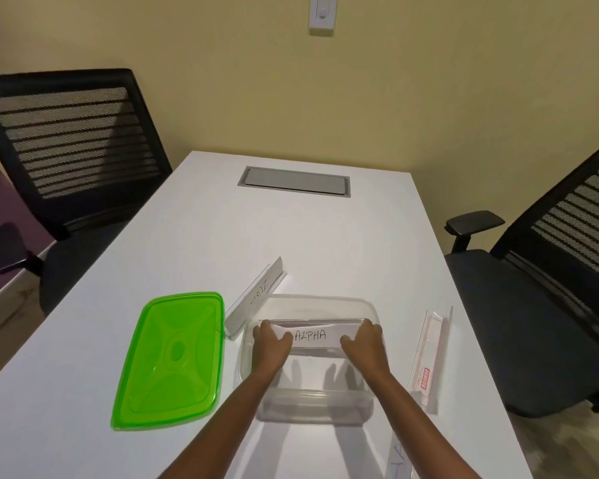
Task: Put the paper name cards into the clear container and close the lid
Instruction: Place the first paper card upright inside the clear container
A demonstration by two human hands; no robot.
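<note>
White table: ALPHA card btwn both hands' fingers.

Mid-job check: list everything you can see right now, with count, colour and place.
ALPHA card: one, white, held by both ends inside the container.
Clear container: one, transparent, open, near table centre.
Lid: one, green, flat on the table left of the container.
Second name card: one, white in a clear holder, leaning by the container's far-left corner.
Empty holder: one, clear with a red label, right of the container.
Another clear piece: one, bottom edge, partly cut off.
Table: one, white.
Cable hatch: one, grey, far end of the table.
Chairs: two, black, left and right.
Wall switch: one, white.
Left hand: on the card's left end.
Right hand: on its right end.
</note>
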